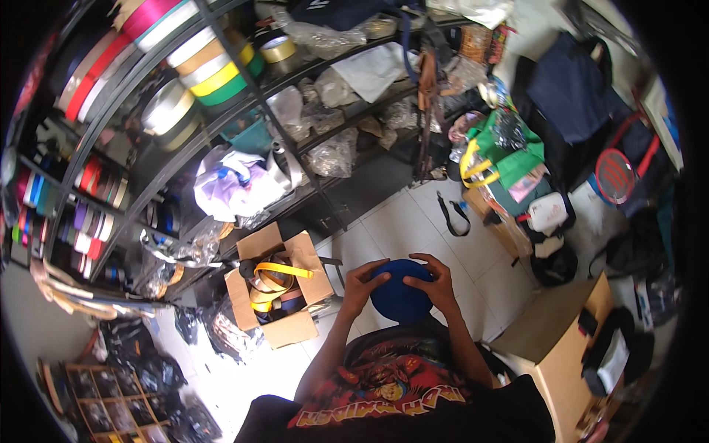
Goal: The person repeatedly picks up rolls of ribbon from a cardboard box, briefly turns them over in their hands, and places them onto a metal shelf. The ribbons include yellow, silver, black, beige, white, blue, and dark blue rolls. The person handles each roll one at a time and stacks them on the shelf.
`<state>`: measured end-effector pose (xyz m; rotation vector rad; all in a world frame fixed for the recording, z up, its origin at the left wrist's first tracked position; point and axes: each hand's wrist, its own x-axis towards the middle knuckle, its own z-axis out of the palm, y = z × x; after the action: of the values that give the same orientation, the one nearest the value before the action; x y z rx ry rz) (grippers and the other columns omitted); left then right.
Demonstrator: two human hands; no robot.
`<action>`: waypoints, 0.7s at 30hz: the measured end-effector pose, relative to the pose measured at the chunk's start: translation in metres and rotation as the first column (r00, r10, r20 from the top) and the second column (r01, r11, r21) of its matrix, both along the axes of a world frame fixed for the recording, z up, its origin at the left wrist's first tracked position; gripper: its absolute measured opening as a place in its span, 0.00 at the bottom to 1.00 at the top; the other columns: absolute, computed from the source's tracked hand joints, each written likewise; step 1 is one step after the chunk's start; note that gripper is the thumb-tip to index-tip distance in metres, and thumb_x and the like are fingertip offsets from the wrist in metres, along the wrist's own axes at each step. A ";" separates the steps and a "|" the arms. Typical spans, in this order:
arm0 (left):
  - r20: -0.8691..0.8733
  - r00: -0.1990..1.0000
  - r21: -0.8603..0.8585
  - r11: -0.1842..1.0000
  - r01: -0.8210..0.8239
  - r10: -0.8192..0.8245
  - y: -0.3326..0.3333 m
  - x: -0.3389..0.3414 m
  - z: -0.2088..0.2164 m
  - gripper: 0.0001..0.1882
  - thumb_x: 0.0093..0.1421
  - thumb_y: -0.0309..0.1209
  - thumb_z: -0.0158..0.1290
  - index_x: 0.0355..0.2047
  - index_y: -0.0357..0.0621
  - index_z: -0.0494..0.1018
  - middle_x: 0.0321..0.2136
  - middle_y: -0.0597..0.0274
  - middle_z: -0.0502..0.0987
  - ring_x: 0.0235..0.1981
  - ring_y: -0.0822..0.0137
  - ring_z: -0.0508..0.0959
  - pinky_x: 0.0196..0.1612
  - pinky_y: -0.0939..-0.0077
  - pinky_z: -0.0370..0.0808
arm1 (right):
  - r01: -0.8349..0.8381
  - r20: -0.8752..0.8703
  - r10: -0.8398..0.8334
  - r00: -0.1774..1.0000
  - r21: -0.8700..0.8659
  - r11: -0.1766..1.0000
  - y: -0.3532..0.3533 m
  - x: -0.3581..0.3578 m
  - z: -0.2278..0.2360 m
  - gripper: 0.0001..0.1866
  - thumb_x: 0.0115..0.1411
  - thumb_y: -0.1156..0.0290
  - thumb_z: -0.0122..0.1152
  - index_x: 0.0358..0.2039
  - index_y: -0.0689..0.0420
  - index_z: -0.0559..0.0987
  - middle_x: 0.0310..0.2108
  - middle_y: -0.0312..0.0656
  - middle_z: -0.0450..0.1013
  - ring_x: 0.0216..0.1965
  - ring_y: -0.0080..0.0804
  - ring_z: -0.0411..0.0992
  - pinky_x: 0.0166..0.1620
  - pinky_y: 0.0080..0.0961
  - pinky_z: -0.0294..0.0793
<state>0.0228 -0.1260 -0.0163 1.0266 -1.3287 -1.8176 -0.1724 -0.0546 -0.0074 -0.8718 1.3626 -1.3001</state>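
Note:
Held in front of my body is a roll of blue webbing [401,294], its flat round face turned up. On its left edge my left hand [363,284] grips, thumb laid over the face. My right hand [437,282] grips the opposite edge in the same way, fingers curled around the far side. To the left on the floor, an open cardboard box [294,328] holds several coiled straps, among them a yellow strap [292,271].
Black metal shelving [255,85] with ribbon rolls and plastic-wrapped goods stands at the left and far side. Bags, including a green bag [509,148], are piled at the right. A wooden desk [561,354] stands close on my right. A black strap [453,215] lies on the tiled floor.

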 end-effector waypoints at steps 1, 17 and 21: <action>0.008 0.999 -0.001 0.999 -0.038 0.038 -0.003 0.000 0.000 0.21 0.58 0.27 0.62 0.51 0.34 0.75 0.45 0.54 0.79 0.46 0.68 0.77 0.50 0.74 0.75 | -0.036 0.003 0.036 0.999 0.009 0.999 -0.011 -0.003 0.004 0.32 0.45 0.68 0.77 0.52 0.57 0.76 0.34 0.45 0.79 0.37 0.31 0.78 0.44 0.25 0.76; -0.052 0.759 -0.113 0.751 -0.650 0.649 -0.019 0.044 0.012 0.36 0.59 0.31 0.62 0.64 0.39 0.58 0.58 0.46 0.68 0.56 0.58 0.72 0.59 0.64 0.69 | -0.163 0.220 0.143 0.965 0.080 0.983 -0.140 0.069 0.011 0.25 0.51 0.65 0.74 0.48 0.60 0.79 0.39 0.49 0.77 0.38 0.35 0.77 0.44 0.28 0.77; -0.075 0.676 0.220 0.673 -0.706 0.733 -0.032 0.070 0.018 0.37 0.55 0.32 0.65 0.61 0.36 0.59 0.53 0.44 0.71 0.53 0.56 0.74 0.55 0.64 0.73 | -0.020 0.302 -0.008 0.953 0.089 0.996 -0.161 0.115 0.014 0.28 0.50 0.63 0.75 0.50 0.60 0.77 0.39 0.48 0.77 0.40 0.32 0.76 0.46 0.24 0.73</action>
<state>0.0930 -0.1582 0.0019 1.2429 -0.5186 -1.3525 -0.0574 -0.2156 0.0063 -0.5857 1.1657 -1.2955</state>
